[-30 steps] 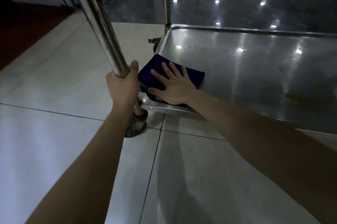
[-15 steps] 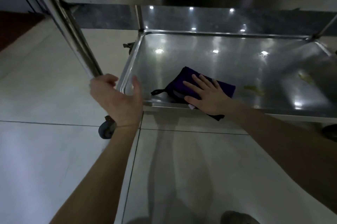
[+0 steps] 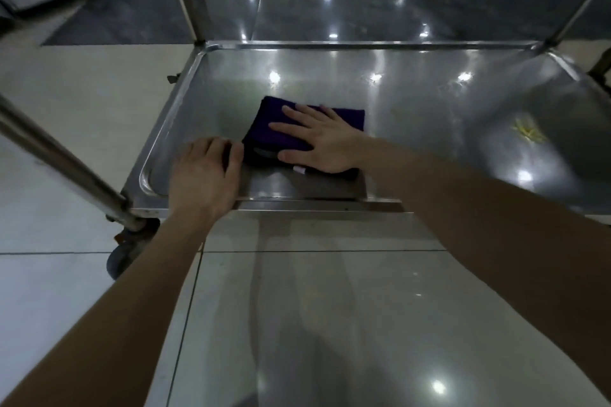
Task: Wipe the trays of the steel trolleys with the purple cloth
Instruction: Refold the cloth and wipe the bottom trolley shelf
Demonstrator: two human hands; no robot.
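Where our palms come down, the bottom tray [image 3: 429, 115] spreads shiny beneath them | purple cloth [image 3: 264, 128], folded flat and dark, lies under our right hand [image 3: 325, 142], fingers straight and spread, pressing it | left hand [image 3: 203, 175] rests relaxed just left of the cloth, holding nothing | yellow scrap [image 3: 527, 133] well right of our right hand

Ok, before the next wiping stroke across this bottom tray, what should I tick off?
1. Flat contact of the right hand on the purple cloth: ok.
2. The purple cloth lies folded on the tray floor: ok.
3. The left hand rests at the near rim, beside the cloth and not on it: ok.
4. The right side of the tray is free of debris: not ok, yellow scraps lie there.
5. The caster wheel is locked: cannot tell.
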